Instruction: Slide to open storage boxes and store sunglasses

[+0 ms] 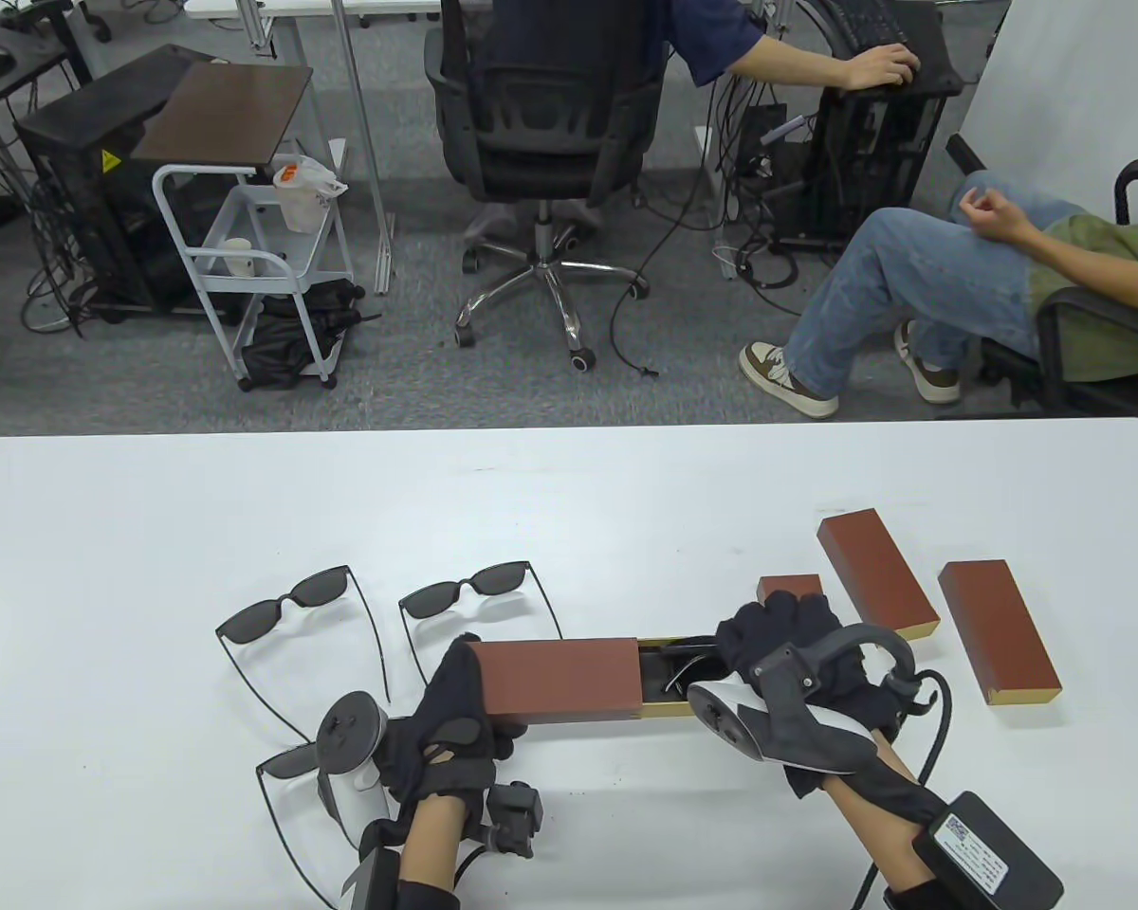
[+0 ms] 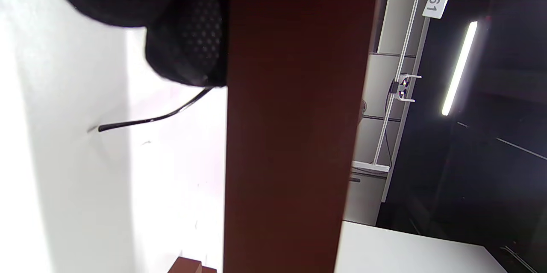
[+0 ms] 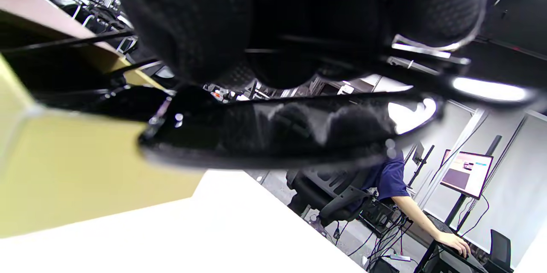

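Bkgd shelf tag [image 2: 436,3] reads "61"; left hand [image 1: 450,720] grips box sleeve [image 1: 558,678].

From above the white table [image 1: 569,493], we are looking down and outward into an office. Both tilted wrist cameras are sitting close against the brown sliding box [image 1: 561,678], which all three views are sharing.

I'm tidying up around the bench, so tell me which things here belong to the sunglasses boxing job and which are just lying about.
Job:
open box in left hand
folded sunglasses in right hand
loose sunglasses
closed boxes

Lying about:
office chair
white cart
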{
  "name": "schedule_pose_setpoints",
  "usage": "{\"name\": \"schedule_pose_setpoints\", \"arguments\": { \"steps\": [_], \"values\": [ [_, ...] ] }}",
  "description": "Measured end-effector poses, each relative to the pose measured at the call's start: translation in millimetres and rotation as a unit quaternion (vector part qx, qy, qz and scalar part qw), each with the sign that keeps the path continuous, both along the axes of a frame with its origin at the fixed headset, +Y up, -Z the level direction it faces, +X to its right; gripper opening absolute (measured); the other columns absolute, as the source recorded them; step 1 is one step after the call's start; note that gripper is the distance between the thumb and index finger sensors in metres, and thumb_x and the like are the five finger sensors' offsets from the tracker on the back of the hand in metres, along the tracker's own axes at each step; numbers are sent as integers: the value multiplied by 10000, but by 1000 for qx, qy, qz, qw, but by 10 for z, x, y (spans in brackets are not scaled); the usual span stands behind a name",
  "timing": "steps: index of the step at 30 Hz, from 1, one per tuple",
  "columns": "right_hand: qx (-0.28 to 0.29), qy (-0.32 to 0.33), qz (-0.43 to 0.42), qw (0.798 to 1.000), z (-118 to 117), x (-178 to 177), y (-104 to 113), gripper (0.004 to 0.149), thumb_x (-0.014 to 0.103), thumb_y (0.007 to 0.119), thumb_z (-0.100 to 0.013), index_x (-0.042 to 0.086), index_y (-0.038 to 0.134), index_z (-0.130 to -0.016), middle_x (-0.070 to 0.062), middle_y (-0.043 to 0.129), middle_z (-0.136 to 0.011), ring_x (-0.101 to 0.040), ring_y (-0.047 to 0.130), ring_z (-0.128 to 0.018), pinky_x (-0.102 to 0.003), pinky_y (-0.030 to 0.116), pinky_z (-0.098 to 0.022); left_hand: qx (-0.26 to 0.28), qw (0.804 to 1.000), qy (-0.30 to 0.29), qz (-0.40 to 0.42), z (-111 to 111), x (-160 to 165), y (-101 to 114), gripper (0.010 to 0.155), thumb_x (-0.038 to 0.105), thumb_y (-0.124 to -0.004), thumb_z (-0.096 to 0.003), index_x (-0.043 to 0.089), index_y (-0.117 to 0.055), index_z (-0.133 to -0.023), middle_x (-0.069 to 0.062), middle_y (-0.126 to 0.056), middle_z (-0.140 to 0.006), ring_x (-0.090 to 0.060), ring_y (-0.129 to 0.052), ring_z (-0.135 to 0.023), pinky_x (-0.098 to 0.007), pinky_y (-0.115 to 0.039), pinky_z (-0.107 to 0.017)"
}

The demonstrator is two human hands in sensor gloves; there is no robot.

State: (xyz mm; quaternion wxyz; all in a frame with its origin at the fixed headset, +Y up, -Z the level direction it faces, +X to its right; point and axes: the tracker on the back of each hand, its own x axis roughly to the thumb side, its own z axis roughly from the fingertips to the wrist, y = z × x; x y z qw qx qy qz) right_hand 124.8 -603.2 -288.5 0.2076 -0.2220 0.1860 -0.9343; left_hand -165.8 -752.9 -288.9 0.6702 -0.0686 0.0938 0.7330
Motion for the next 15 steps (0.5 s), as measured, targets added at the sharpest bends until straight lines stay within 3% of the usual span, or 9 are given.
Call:
{"name": "schedule_pose_setpoints", "arguments": {
  "steps": [15],
  "values": [
    [-35, 4, -21, 999, -9, -259, 16, 372, 373, 959, -215, 347, 963, -586, 25, 1030, -578, -224, 1001, -486, -423, 852, -416, 9, 999, -31, -1, 11, 101, 53, 734, 616, -529, -510, 187, -477, -1104, -103, -888, -764, -242, -964, -470, -430, -816, -327]
  ]
}}
